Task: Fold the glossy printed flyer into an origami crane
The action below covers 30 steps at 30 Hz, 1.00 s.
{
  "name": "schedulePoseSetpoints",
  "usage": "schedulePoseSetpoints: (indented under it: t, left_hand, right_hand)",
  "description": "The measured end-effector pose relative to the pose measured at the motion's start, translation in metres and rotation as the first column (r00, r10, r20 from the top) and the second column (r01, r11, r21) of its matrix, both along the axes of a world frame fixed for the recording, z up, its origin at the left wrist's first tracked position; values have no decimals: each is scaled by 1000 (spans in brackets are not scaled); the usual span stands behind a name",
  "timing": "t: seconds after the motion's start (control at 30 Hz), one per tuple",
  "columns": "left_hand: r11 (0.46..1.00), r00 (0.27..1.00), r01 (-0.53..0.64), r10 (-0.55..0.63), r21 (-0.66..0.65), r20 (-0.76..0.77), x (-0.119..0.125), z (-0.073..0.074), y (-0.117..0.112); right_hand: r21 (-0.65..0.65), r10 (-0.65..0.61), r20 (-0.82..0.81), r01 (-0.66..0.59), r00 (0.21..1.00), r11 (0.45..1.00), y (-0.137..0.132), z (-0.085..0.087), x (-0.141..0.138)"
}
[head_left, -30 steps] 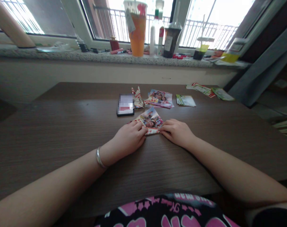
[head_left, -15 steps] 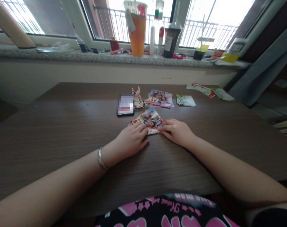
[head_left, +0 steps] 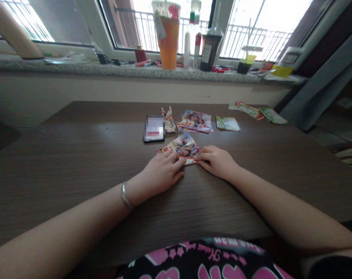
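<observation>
A folded colourful paper leaflet (head_left: 183, 146) lies on the dark wooden table (head_left: 77, 162) in front of me. My left hand (head_left: 161, 173), with a silver bangle on the wrist, rests on the leaflet's near left edge, fingers curled and pressing down on it. My right hand (head_left: 218, 162) presses the leaflet's near right corner with curled fingers. Both hands hold the paper flat against the table.
Behind the leaflet lie a phone (head_left: 154, 129), a folded paper shape (head_left: 170, 120), more leaflets (head_left: 196, 121) and a green stack (head_left: 228, 123). Further leaflets (head_left: 257, 112) sit at the far right. An orange cup (head_left: 168, 37), bottles and a dark cup (head_left: 210, 48) stand on the windowsill.
My left hand has slid slightly down and to the right along the leaflet's near edge. The right hand and the paper have stayed in place.
</observation>
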<state>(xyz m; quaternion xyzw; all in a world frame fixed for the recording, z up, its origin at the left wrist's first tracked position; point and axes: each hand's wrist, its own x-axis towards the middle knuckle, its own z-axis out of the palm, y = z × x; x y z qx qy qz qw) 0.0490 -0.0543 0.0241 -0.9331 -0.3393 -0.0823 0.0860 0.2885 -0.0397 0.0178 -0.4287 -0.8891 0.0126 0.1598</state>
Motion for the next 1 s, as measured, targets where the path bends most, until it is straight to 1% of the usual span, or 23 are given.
schedulePoseSetpoints:
  t: [0.07, 0.17, 0.3, 0.53, 0.83, 1.0]
  left_hand:
    - [1000, 1000, 0, 0, -4, 17, 1, -1, -1]
    - [999, 998, 48, -47, -10, 31, 1, -2, -1]
    - [991, 994, 109, -106, -72, 33, 0, -2, 0]
    - [986, 994, 102, -96, -132, 52, -3, 0, 1]
    - [990, 992, 120, -117, -67, 46, -1, -2, 0]
    - [991, 992, 117, -114, -70, 49, -2, -2, 1]
  right_hand:
    - [-15, 5, -12, -5, 1000, 1000, 1, -1, 0]
    - [-32, 9, -42, -10, 999, 999, 3, -2, 1]
    - [-54, 26, -100, -32, 995, 998, 5, -4, 2]
    - [-53, 50, -122, -57, 991, 997, 6, -6, 3]
    - [-66, 62, -140, -72, 988, 995, 9, -7, 4]
    - [-84, 55, -159, -69, 986, 994, 10, -8, 4]
